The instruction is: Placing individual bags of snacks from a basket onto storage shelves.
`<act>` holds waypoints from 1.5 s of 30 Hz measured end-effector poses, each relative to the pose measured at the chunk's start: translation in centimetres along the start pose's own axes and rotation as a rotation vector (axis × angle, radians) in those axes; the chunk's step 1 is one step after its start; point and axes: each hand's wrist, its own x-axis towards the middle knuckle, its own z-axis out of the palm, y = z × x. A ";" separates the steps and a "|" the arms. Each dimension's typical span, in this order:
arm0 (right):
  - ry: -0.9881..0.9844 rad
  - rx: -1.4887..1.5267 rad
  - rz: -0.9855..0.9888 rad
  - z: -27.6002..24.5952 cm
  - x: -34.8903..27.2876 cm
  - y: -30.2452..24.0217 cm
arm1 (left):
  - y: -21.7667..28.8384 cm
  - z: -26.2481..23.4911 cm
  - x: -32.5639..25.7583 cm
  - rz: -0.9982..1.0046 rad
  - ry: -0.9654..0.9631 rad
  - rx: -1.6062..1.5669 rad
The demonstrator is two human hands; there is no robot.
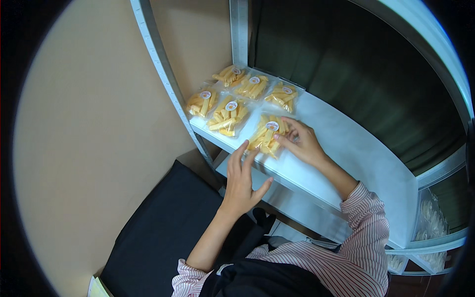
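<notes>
Several clear bags of yellow snack sticks with round labels lie on a white shelf. The nearest bag sits at the shelf's front edge. My right hand rests on its right side, fingers pinching the bag's edge. My left hand is open, its fingertips touching the bag's lower left corner at the shelf edge. Other bags lie behind: one to the left, one at the far left, and three more in the back row.
A grey metal upright frames the shelf on the left, against a beige wall. A dark curtain hangs behind. A lower shelf and a black surface lie below. Pale bagged goods sit at right.
</notes>
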 end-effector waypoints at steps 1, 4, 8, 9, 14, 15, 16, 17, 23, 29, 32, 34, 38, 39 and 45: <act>-0.052 -0.013 0.076 -0.1 0.2 -0.5 | 0.0 0.1 0.2 0.058 -0.042 0.008; -0.151 -0.230 0.157 -0.6 0.7 -1.8 | -0.2 0.9 0.7 0.130 -0.105 0.045; 0.120 -0.372 -0.007 -2.6 5.3 2.0 | -0.3 1.5 0.9 0.109 -0.140 0.105; 0.123 -0.379 -0.005 -2.8 6.5 3.7 | -0.2 1.7 0.9 0.096 -0.136 0.110; 0.323 -0.396 -0.235 -1.8 9.9 8.8 | -0.3 2.3 1.4 0.068 -0.136 0.102; 0.315 -0.388 -0.236 -1.5 10.0 8.9 | -0.3 2.1 1.4 0.072 -0.141 0.104; 0.245 -0.369 -0.212 -1.3 10.1 9.0 | -0.3 1.9 1.4 0.076 -0.146 0.105; 0.174 -0.351 -0.188 -1.2 10.1 9.2 | -0.3 1.8 1.5 0.067 -0.149 0.109; 0.192 -0.378 -0.213 -1.0 10.3 8.5 | -0.7 1.8 1.9 0.061 -0.152 0.099; 0.109 -0.211 -0.435 -1.3 8.3 4.1 | -0.4 1.0 1.9 0.036 -0.143 0.147; -0.088 -0.321 -0.539 -0.8 3.6 0.1 | -0.3 1.0 2.2 0.038 -0.184 0.169; -0.152 -0.352 -0.516 -0.1 1.8 -0.5 | -0.3 1.1 2.4 0.041 -0.214 0.182; -0.188 -0.396 -0.488 0.3 0.8 -0.6 | -0.6 1.2 2.0 0.040 -0.214 0.170; -0.154 -0.278 -0.468 0.5 0.7 -0.5 | -0.6 1.1 2.0 0.040 -0.222 0.175; -0.197 -0.295 -0.471 0.1 -0.2 -1.1 | -0.1 0.5 0.8 0.015 -0.252 0.124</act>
